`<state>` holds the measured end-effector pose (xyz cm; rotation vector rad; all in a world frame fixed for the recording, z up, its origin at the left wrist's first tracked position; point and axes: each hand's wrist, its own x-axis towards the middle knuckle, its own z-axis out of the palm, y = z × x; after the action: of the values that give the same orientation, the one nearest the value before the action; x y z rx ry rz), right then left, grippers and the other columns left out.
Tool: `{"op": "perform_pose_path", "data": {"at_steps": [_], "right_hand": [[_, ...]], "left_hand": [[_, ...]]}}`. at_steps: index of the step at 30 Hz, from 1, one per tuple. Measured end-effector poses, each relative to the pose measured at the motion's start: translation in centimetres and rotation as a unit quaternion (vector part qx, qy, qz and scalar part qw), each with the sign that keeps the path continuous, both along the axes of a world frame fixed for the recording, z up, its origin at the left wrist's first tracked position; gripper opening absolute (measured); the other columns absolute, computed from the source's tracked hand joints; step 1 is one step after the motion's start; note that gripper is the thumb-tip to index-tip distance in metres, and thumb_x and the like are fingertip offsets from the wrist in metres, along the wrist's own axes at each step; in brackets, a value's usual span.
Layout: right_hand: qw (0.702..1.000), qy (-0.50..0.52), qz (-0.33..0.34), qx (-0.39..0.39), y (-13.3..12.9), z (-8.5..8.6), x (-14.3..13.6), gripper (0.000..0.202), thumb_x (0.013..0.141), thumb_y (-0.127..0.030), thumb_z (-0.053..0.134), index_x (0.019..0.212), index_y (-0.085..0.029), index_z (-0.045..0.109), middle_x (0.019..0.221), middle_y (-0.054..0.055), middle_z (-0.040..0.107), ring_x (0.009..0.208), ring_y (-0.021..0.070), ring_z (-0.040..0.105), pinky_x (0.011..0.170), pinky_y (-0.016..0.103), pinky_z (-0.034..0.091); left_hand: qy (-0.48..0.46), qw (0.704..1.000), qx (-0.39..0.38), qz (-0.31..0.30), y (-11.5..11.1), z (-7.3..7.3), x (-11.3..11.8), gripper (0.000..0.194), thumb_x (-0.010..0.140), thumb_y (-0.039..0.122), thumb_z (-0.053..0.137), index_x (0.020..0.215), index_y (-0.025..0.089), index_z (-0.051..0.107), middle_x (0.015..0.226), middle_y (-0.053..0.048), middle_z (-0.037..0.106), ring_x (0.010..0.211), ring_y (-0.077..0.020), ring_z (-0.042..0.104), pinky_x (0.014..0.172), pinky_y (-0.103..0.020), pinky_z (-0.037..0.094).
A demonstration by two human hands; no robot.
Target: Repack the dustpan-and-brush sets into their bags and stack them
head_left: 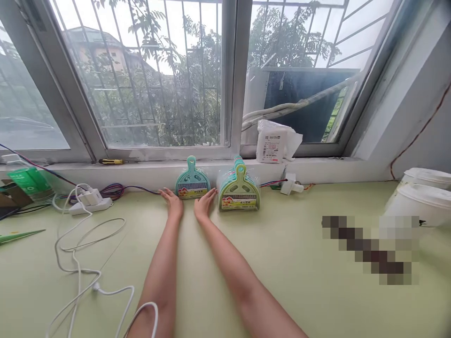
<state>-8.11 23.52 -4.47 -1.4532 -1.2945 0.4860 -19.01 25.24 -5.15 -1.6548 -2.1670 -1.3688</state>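
Reaching to mid-frame, my left hand [173, 203], fingers spread, is at the left edge of the blue dustpan [191, 177], upright at centre; my right hand [203, 205], fingers also spread, borders its right, near the green-fronted dustpan row [240, 188].

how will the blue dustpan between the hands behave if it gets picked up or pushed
The blue dustpan looks like thin moulded plastic, so it is probably stiff and light for its size. It stands upright, handle on top, so a push up there might tip it.
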Motion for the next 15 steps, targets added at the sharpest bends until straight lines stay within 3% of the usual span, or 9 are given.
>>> {"op": "perform_pose_path", "data": {"at_steps": [4,8,11,13,15], "right_hand": [[0.988,-0.088,0.069,0.110,-6.9,0.4,1.4,0.085,0.074,0.000,0.037,0.149,-0.009,-0.002,0.156,0.020,0.000,0.146,0.0283,0.007,0.112,0.051,0.023],[0.958,-0.163,0.071,0.223,-12.7,1.0,7.2,0.077,0.078,-0.002,0.034,0.148,-0.023,0.011,0.156,0.010,0.013,0.145,0.0202,0.013,0.113,0.049,0.019],[0.968,-0.150,-0.013,0.203,-12.6,1.1,14.2,0.065,0.080,-0.007,0.038,0.142,-0.021,0.026,0.151,0.013,0.027,0.141,0.0222,0.023,0.108,0.046,0.027],[0.981,-0.104,-0.097,0.133,-10.7,0.8,18.9,0.055,0.082,-0.015,0.042,0.136,-0.017,0.033,0.144,0.017,0.037,0.135,0.0265,0.033,0.102,0.045,0.033],[0.990,-0.049,-0.129,0.036,-8.4,0.3,22.5,0.044,0.083,-0.024,0.048,0.126,-0.015,0.042,0.129,0.019,0.051,0.122,0.0288,0.046,0.094,0.043,0.039]], "left_hand": [[0.041,0.998,-0.036,0.032,-2.1,0.1,0.3,0.080,0.076,0.013,0.048,0.136,-0.023,0.010,0.144,-0.044,0.005,0.141,-0.0417,-0.005,0.112,-0.055,0.016],[0.084,0.996,-0.033,0.018,-4.8,-0.5,0.8,0.078,0.078,0.017,0.044,0.137,-0.022,0.012,0.145,-0.043,0.004,0.141,-0.0413,-0.004,0.111,-0.058,0.018],[0.106,0.994,-0.031,-0.004,-6.8,-0.8,1.3,0.077,0.079,0.018,0.042,0.140,-0.016,0.012,0.148,-0.038,-0.001,0.142,-0.0405,-0.001,0.111,-0.057,0.021],[0.113,0.993,-0.036,-0.023,-8.3,-0.9,1.7,0.075,0.080,0.019,0.041,0.143,-0.012,0.013,0.150,-0.035,-0.003,0.142,-0.0399,0.003,0.111,-0.055,0.023],[0.115,0.991,-0.044,-0.049,-10.0,-1.0,2.4,0.070,0.081,0.017,0.039,0.143,-0.008,0.019,0.152,-0.032,-0.003,0.143,-0.0387,0.005,0.111,-0.054,0.025]]}}
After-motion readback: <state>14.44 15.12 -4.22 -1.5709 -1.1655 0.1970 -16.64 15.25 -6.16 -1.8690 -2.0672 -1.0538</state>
